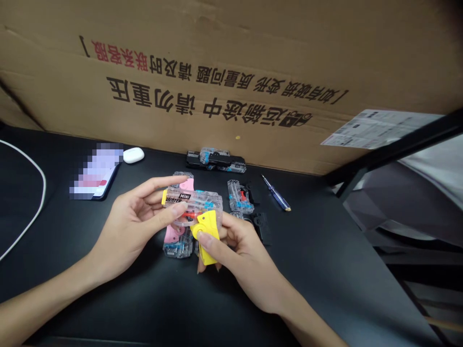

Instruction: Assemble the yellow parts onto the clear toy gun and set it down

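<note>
Both my hands hold a transparent plastic toy water gun (191, 205) marked "MINI WATER" above the black tabletop (318, 260). My left hand (135, 221) pinches its body between thumb and fingers. My right hand (231, 253) grips its yellow handle piece (208, 236), thumb pressed on the yellow part. Just beneath my hands lies a transparent gun part with pink pieces (177, 243), partly hidden. To the right of them are a transparent gun body (238, 196) and a black plastic part (263, 226).
A transparent-and-black gun (216, 160) lies at the back. A blue-handled screwdriver (278, 193), blurred phone (96, 171), white earbud case (133, 155) and white cable (34, 193) share the table. A printed cardboard box (217, 62) stands behind it; a black frame (394, 149) crosses the right.
</note>
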A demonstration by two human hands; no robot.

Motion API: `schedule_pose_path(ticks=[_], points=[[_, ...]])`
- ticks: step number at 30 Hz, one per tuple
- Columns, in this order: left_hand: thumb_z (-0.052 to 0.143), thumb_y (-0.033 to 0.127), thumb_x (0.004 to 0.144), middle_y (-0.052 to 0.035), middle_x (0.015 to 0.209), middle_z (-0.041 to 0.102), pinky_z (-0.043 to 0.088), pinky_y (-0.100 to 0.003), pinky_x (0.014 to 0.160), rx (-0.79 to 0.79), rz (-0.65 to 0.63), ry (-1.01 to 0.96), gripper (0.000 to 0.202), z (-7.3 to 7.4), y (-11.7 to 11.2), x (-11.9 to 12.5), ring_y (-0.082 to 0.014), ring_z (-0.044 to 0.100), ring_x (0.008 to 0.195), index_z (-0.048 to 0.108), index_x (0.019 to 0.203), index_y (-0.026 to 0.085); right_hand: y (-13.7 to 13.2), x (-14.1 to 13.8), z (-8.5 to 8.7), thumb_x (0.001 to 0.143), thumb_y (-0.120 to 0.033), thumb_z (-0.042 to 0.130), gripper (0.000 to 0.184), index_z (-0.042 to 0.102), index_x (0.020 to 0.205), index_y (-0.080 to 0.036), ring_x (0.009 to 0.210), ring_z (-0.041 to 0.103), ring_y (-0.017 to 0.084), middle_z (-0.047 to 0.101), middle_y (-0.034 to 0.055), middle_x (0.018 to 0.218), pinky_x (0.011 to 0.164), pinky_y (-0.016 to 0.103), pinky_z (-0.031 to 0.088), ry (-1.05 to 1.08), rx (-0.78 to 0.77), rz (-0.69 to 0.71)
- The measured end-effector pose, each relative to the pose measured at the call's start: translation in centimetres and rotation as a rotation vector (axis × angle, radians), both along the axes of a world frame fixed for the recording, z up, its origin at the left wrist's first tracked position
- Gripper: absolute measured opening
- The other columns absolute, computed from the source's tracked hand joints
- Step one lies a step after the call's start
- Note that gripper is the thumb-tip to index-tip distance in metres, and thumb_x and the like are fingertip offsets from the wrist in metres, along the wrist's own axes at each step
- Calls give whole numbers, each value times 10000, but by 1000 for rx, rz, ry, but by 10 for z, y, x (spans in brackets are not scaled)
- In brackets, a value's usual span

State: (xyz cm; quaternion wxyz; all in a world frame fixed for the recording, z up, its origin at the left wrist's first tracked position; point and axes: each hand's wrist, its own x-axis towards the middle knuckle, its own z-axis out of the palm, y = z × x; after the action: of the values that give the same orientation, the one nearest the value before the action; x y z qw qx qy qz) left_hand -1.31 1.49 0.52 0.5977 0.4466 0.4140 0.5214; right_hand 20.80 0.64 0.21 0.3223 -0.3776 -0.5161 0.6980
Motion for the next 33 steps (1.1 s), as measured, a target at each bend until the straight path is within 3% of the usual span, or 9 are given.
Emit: schedule_pose_path(ticks=[4,6,9,13,17,24,33], points=[[942,391,984,-47,1101,918,703,-201,898,0,-27,18,305,0,-1,-1,-192,887,1011,919,1280,324,1,1,-4,906,-509,989,355,838,1053,-224,780,678,156,763,11,877,719,271,573,-39,4,-56],[936,398,989,-38,1034,909,695,-204,898,5,-49,17,339,-1,-1,-2,-197,877,1027,907,1322,340,2,4,-7,828,-494,1048,385,862,1035,-228,860,709,189,784,31,962,764,300,601,-84,23,-88],[917,400,1009,-16,1020,898,671,-187,922,8,-54,15,364,-3,-1,-3,-184,858,1068,887,1371,376,3,6,-9,839,-526,1033,423,887,1099,-225,924,740,224,823,57,1028,831,348,633,-59,-31,-43],[794,488,1093,-36,1277,893,660,-194,943,-5,1,8,329,-4,1,-6,-172,825,1096,889,1380,360,4,4,-7,917,-498,981,387,892,1185,-234,969,768,205,849,50,1043,922,335,632,69,-100,-8],[864,436,1044,-33,1218,897,656,-208,884,17,49,38,296,-2,5,-6,-164,794,999,911,1322,347,6,4,-7,897,-420,1005,327,893,1139,-229,937,756,182,846,38,1047,888,299,622,82,-92,-57],[948,427,973,-26,1124,880,645,-199,873,16,102,66,197,-1,8,-5,-155,773,967,936,1118,294,7,8,-5,969,-497,932,348,889,1205,-245,929,737,193,830,52,1071,887,323,617,36,-58,-39],[979,417,946,-25,1127,895,663,-201,894,2,114,61,221,-4,9,-5,-160,805,995,935,1123,292,9,7,-6,948,-564,936,363,846,1032,-223,812,637,170,707,11,880,779,307,557,-2,-37,-93]])
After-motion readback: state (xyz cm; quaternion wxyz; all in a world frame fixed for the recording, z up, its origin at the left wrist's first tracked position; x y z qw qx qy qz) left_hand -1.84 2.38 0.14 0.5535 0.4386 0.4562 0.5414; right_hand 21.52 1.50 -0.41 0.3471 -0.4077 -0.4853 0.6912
